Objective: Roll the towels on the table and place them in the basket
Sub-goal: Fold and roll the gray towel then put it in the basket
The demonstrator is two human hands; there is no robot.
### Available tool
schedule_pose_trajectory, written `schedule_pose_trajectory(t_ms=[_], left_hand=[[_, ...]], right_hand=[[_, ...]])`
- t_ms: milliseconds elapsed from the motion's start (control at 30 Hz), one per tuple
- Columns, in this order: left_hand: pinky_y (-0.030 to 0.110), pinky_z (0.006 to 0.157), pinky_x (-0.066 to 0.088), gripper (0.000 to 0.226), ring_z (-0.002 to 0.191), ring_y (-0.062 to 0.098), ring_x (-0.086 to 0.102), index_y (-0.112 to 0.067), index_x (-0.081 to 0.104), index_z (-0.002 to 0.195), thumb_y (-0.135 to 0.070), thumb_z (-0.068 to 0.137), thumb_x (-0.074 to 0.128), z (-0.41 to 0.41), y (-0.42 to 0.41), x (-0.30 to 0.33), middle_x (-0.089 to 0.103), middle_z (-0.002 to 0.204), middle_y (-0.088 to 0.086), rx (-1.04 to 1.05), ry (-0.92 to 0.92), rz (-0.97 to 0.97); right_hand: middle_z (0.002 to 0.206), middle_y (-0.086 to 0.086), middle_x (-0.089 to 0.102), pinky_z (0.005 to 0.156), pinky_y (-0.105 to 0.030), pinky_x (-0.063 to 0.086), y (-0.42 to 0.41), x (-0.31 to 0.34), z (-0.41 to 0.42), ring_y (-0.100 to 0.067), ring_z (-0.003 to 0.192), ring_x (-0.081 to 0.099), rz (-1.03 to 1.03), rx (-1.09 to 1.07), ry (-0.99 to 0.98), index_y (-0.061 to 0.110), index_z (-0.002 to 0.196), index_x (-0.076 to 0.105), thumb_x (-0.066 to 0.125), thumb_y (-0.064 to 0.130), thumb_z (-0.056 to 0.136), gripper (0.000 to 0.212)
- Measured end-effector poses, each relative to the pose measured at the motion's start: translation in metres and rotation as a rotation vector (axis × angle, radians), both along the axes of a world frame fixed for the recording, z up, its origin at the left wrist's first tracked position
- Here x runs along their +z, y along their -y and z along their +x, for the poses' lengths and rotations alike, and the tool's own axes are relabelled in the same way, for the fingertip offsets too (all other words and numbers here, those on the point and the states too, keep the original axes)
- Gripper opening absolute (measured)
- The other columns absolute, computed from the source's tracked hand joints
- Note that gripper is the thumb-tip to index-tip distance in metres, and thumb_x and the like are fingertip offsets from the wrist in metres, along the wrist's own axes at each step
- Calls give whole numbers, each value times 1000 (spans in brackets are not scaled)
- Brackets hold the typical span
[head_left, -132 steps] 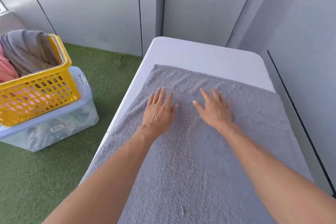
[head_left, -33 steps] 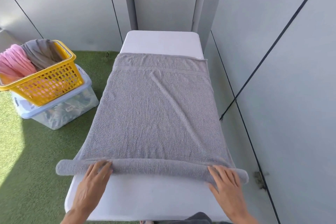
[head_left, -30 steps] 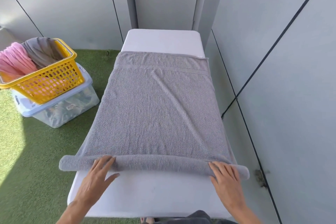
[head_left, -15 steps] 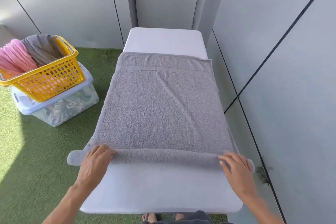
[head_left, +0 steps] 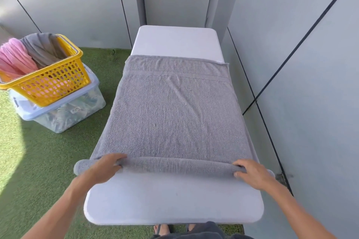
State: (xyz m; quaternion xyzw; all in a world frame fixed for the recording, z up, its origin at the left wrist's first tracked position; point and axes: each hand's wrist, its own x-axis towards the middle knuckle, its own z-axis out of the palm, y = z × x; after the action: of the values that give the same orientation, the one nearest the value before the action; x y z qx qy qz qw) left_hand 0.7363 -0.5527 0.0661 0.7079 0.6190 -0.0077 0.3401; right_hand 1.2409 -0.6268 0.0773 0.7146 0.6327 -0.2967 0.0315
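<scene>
Towel: While its far part is lying flat along the middle of the frame, the grey towel (head_left: 172,114) is sitting on the white surface (head_left: 172,202) with its near edge wound into a roll (head_left: 174,168) that is running across the lower middle of the frame; the roll's left end is sticking out past the surface's edge.
Left hand: The left hand (head_left: 105,167) is lying over the roll near its left end, at lower left of centre, with fingers curling over the top of the roll and gripping it; it is slightly blurred.
Right hand: The right hand (head_left: 252,173) is lying over the roll near its right end, at lower right of centre, with fingers curling round the cloth and holding it.
Surface: The near strip of the surface is showing bare below the roll, and its far end is showing bare beyond the towel's hem at upper centre.
Basket: The yellow basket (head_left: 56,81) is standing at upper left of the frame on top of a clear lidded storage box (head_left: 64,114), well apart from the surface.
Basket contents: A pink towel (head_left: 15,58) and a grey cloth (head_left: 44,48) are lying inside it, side by side.
Floor: Green artificial grass (head_left: 38,161) is covering the floor at left, with a bright patch of sunlight falling at the far left edge.
Walls: Grey panelled walls (head_left: 310,64) are rising behind and to the right of the surface.
</scene>
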Motion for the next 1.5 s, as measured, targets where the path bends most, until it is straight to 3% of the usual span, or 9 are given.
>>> schedule_pose_trajectory(t_ms=[200, 333, 667, 767, 900, 1000, 1200, 1400, 1500], left_hand=[[44, 76, 53, 39, 101, 27, 60, -16, 68, 112, -3, 77, 75, 10, 27, -8, 65, 112, 0, -37, -71, 615], [41, 83, 53, 62, 103, 25, 59, -11, 59, 125, -19, 69, 85, 19, 34, -18, 60, 115, 2, -60, -126, 552], [35, 97, 40, 35, 120, 23, 54, -25, 58, 126, -21, 91, 62, 4, -8, 1, 55, 124, -5, -114, -161, 110], [40, 82, 49, 40, 100, 26, 60, -21, 61, 125, -6, 88, 62, 3, -6, -3, 59, 114, -3, -33, 15, 349], [40, 81, 50, 36, 102, 25, 58, -17, 66, 119, -32, 89, 53, 19, 18, -19, 61, 115, -1, -50, -77, 650], [47, 98, 45, 57, 118, 28, 53, -11, 55, 131, -36, 82, 66, 21, 22, -34, 56, 127, 6, -131, -114, 609], [41, 85, 51, 46, 98, 28, 62, -13, 65, 115, -2, 72, 77, 23, 6, -18, 66, 104, 0, -114, -93, 515], [23, 84, 40, 49, 102, 17, 61, -47, 64, 107, -4, 85, 67, 0, -1, 0, 65, 103, -6, 4, 196, -28], [29, 83, 45, 45, 97, 22, 62, -38, 69, 100, 4, 84, 64, 0, -6, -5, 65, 105, -3, 27, 182, 330]], right_hand=[[118, 6, 62, 99, -29, 32, 22, -26, -24, -16, 114, 57, 508, 12, 120, 20, 117, 66, 76, 28, 82, 37], [122, 6, 60, 103, -38, 27, 22, -34, -34, -13, 118, 47, 424, 56, 240, 19, 125, 61, 85, 35, 67, 64], [113, 8, 63, 90, -29, 42, -13, -2, -10, -15, 112, 57, -18, 60, -16, 27, 120, 60, 65, 31, 88, 32], [112, 5, 63, 93, -27, 42, -19, -6, -12, -15, 110, 58, 166, -119, -209, 25, 116, 62, 67, 15, 87, 31], [132, 8, 54, 109, -38, 30, -2, -20, -33, -20, 129, 47, 423, -74, 40, 24, 131, 56, 61, 37, 91, 42], [146, 10, 40, 116, -41, 13, 9, -31, -37, -19, 142, 30, 309, 69, 204, 26, 146, 39, 64, 44, 87, 67], [110, 11, 63, 90, -34, 36, -6, -16, -40, -17, 111, 56, 357, 34, 220, 25, 118, 61, 73, 18, 79, 41], [106, 14, 65, 91, -26, 44, -17, 11, -13, -10, 107, 60, -90, -12, -170, 44, 96, 58, 68, 21, 86, 27], [117, 6, 65, 99, -34, 42, -19, -1, -21, -18, 114, 57, 202, -96, -180, 32, 115, 62, 62, 13, 90, 32]])
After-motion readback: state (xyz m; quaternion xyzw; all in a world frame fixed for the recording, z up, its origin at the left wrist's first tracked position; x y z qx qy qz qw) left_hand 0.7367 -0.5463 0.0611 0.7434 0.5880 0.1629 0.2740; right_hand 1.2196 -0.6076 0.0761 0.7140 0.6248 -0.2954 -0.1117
